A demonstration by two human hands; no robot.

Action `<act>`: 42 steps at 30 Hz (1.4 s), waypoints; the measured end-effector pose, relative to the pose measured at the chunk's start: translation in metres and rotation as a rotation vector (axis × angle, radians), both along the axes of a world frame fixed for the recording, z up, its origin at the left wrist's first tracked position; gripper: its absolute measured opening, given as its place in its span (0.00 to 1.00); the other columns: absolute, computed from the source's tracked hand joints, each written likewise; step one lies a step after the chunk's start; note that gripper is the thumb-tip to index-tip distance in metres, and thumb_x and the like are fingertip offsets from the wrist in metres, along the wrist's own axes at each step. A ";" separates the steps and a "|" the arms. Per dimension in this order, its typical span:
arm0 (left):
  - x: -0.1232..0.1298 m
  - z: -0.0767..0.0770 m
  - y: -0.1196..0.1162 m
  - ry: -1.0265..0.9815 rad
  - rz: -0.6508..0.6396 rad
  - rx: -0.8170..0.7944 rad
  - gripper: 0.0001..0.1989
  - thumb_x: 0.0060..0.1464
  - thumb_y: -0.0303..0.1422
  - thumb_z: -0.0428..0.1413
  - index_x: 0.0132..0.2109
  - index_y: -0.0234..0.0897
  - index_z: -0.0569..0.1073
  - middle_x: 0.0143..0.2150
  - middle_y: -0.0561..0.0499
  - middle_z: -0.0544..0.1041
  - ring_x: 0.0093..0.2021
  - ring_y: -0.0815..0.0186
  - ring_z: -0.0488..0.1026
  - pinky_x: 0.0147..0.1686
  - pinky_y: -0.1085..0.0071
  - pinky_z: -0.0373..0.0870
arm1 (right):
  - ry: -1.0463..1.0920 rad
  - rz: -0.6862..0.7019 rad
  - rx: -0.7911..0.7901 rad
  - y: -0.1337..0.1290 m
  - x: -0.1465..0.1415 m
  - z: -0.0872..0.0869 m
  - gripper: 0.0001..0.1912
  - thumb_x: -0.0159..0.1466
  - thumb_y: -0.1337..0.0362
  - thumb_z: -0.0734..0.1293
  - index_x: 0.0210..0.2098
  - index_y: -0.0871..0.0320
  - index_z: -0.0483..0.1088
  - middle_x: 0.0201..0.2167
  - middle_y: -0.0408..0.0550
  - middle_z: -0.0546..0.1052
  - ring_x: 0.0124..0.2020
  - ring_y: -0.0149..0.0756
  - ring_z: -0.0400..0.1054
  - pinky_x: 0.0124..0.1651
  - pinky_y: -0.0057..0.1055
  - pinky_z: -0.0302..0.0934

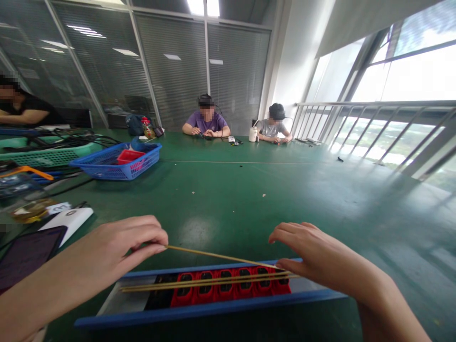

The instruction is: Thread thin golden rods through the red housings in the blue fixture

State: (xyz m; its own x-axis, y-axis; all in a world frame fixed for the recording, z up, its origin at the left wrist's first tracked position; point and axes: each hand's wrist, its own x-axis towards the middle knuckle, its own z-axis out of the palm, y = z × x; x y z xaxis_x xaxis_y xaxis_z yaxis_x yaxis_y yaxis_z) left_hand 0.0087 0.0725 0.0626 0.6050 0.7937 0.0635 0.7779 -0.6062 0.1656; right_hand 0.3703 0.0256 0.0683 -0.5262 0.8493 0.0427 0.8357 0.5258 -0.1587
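Note:
A long blue-edged tray [210,311] lies in front of me, holding a row of red holders [183,295] with black pieces inside. Thin wooden sticks [199,283] rest lengthwise across the holders. My left hand [137,237] pinches the left end of another stick [213,255], raised above the tray's far edge. That stick slants down to the right, its other end at the thumb of my right hand [302,247]. The right hand hovers over the tray's right part, fingers apart from the thumb.
At the left are a blue basket [131,171] with a red box [130,156], a green basket [53,156], cables, a phone [32,251] and a white device [73,221]. Three people sit at the far side; a railing [374,103] runs along the right.

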 end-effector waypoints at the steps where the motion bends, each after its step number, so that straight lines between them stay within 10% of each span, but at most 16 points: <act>1: -0.003 -0.001 -0.001 -0.025 0.022 0.088 0.10 0.54 0.41 0.46 0.38 0.48 0.71 0.39 0.58 0.70 0.39 0.69 0.67 0.39 0.77 0.57 | -0.004 -0.002 -0.009 0.000 0.000 0.000 0.11 0.59 0.60 0.63 0.42 0.52 0.65 0.38 0.43 0.71 0.40 0.35 0.65 0.43 0.30 0.56; 5: -0.009 -0.003 0.006 -0.098 0.108 0.296 0.13 0.53 0.44 0.45 0.39 0.48 0.71 0.41 0.56 0.70 0.43 0.65 0.67 0.42 0.73 0.57 | -0.013 -0.007 -0.042 0.001 -0.002 0.000 0.08 0.59 0.62 0.62 0.38 0.53 0.67 0.35 0.43 0.72 0.38 0.34 0.66 0.41 0.29 0.56; 19: -0.003 -0.073 0.069 -0.051 0.104 -0.278 0.12 0.49 0.40 0.48 0.33 0.40 0.73 0.31 0.54 0.74 0.31 0.68 0.70 0.30 0.77 0.61 | -0.127 0.145 -0.182 0.007 -0.011 -0.015 0.11 0.57 0.69 0.58 0.27 0.55 0.73 0.30 0.44 0.74 0.30 0.33 0.67 0.33 0.26 0.55; 32: 0.008 -0.091 0.066 -0.068 0.082 -0.308 0.09 0.49 0.36 0.49 0.31 0.39 0.72 0.28 0.53 0.74 0.29 0.68 0.70 0.28 0.76 0.59 | -0.063 -0.096 -0.126 0.022 0.033 -0.005 0.07 0.59 0.68 0.58 0.29 0.55 0.67 0.25 0.41 0.72 0.26 0.31 0.64 0.29 0.24 0.52; 42: 0.010 -0.088 0.061 -0.083 0.074 -0.308 0.09 0.50 0.35 0.48 0.32 0.38 0.72 0.30 0.52 0.73 0.30 0.68 0.69 0.30 0.76 0.60 | -0.125 -0.152 -0.165 0.048 0.044 -0.030 0.09 0.56 0.69 0.59 0.28 0.55 0.71 0.26 0.42 0.75 0.28 0.33 0.68 0.29 0.26 0.52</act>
